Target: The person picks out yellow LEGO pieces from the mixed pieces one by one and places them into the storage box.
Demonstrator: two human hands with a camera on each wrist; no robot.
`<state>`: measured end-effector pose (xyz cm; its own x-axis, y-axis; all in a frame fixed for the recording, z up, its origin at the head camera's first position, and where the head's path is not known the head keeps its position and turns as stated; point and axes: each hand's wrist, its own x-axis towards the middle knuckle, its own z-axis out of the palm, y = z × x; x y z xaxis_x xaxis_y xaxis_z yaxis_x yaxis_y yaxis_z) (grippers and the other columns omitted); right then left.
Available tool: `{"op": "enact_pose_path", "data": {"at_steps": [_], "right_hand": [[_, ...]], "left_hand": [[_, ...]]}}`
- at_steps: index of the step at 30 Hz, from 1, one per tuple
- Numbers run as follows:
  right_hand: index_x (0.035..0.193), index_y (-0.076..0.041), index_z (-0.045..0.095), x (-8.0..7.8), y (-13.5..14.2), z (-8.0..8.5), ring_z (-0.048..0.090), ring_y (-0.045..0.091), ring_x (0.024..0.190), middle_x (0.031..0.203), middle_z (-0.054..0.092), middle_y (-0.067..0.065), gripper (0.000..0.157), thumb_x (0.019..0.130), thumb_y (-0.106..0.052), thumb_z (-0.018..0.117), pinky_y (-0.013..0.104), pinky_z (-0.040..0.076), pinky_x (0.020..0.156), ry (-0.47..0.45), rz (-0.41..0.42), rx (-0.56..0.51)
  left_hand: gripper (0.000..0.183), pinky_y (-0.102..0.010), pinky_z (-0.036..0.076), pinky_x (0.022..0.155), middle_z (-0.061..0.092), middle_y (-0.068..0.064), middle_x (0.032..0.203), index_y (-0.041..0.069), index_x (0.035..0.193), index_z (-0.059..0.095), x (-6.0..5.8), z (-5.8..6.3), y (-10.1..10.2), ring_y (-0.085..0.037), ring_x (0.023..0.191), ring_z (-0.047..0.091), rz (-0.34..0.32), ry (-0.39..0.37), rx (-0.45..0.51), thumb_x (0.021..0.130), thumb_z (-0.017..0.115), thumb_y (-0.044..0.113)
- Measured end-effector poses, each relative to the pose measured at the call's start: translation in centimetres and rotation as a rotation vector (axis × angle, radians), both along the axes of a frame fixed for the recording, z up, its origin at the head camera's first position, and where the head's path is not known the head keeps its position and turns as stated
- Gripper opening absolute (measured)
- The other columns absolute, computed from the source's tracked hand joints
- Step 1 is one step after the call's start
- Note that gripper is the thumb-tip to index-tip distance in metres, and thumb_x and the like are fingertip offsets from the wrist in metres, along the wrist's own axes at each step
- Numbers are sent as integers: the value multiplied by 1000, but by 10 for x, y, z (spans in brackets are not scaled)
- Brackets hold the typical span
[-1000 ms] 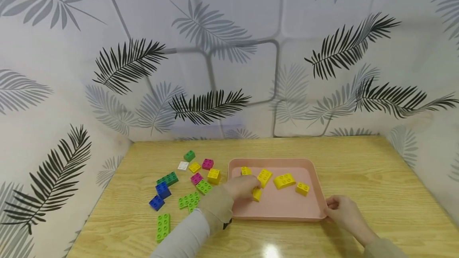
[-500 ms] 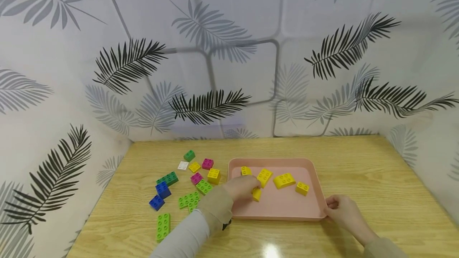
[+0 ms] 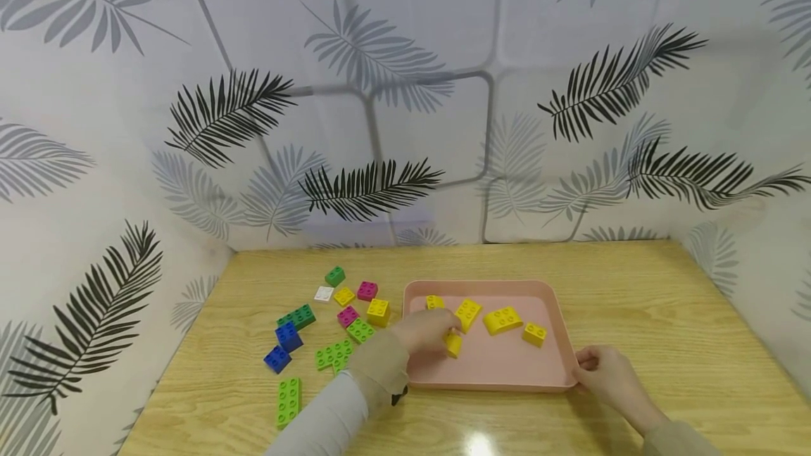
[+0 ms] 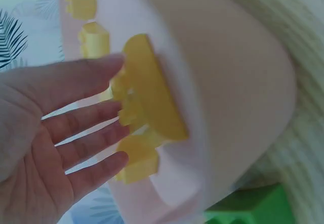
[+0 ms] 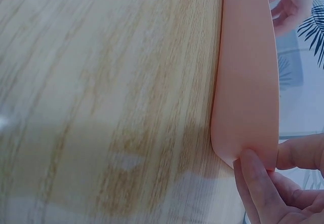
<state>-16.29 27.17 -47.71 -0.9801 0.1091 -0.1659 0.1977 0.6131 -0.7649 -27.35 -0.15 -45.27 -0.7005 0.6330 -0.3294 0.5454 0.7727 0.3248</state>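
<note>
A shallow pink tray point(image 3: 494, 371) holds several yellow toy bricks. My left hand point(image 3: 427, 329) is inside its left part, next to a curved yellow brick point(image 3: 453, 345). In the left wrist view, that brick point(image 4: 152, 89) stands at the fingertips; the left hand's fingers point(image 4: 83, 120) are spread and fairly straight, the thumb tip close to the brick. Whether they touch it is hard to tell. At the tray's near right corner, my right hand point(image 3: 605, 374) pinches the rim between thumb and fingers; the right wrist view shows these fingers point(image 5: 260, 181) on the corner wall.
Left of the tray lie loose bricks: blue ones point(image 3: 288, 336), light green ones point(image 3: 288, 402), dark green ones point(image 3: 296, 316), magenta ones point(image 3: 367, 290), a yellow cube-like brick point(image 3: 378, 312) and a white one point(image 3: 323, 293). A leaf-patterned cloth point(image 3: 405, 125) hangs behind the wooden table point(image 3: 633, 287).
My left hand has drawn very slightly left, and a little more of the curved yellow brick shows beside it. The right hand and the tray stay in place.
</note>
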Motion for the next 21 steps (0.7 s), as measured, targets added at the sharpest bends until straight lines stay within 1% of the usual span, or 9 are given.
{"op": "enact_pose_path", "data": {"at_steps": [3,6,9,11,13,15,17,18,21], "right_hand": [[88,14,59,0,0,0,60,16,62,72,61,9,16,76,4,59,26,53,53,-3,0,9],[88,13,60,-1,0,1,59,15,64,73,61,8,16,76,3,59,25,52,52,-4,1,34],[88,13,60,-1,0,1,58,15,64,73,61,8,17,75,3,60,25,51,52,-9,-3,47],[88,13,60,-1,1,2,57,15,65,73,61,7,17,75,2,60,25,51,53,-12,-5,57],[88,13,60,-1,1,1,58,16,65,73,61,8,17,74,2,60,25,51,53,-16,-6,57],[88,12,60,-2,1,1,57,16,66,73,61,7,17,74,2,61,25,51,53,-15,-3,67],[88,12,60,-2,2,0,57,16,67,73,61,7,17,74,2,61,26,50,54,-14,0,74],[88,12,61,-2,2,0,57,16,67,73,61,7,17,74,1,61,26,50,54,-14,1,75],[88,12,61,-2,2,0,57,16,66,73,61,7,17,74,1,61,26,50,54,-14,3,75]], "left_hand": [[40,-27,40,98,56,3,124,16,122,58,-3,4,-1,-11,113,50,-50,66,-6,83,67,19],[50,-29,36,103,45,1,136,18,131,50,-5,8,-4,-14,125,41,-97,153,3,84,65,23],[60,-31,31,106,36,-1,143,17,138,40,-7,10,-8,-17,131,33,-126,204,80,84,65,23],[62,-33,29,107,33,-3,145,16,140,37,-8,10,-13,-19,132,30,-129,227,139,85,64,22],[62,-38,22,110,29,-4,147,15,141,36,-10,10,-19,-21,135,26,-106,250,175,85,63,23],[62,-41,16,112,26,-4,149,17,140,37,-11,10,-24,-23,136,22,-77,306,166,85,63,26],[61,-45,11,112,23,-5,150,19,140,39,-13,11,-30,-24,137,19,-39,344,153,84,64,28],[61,-46,10,112,23,-4,150,20,139,39,-14,12,-33,-25,138,18,-21,364,141,84,63,28],[60,-48,10,111,23,-4,150,23,141,36,-17,16,-44,-25,138,18,23,415,107,86,60,29]]}}
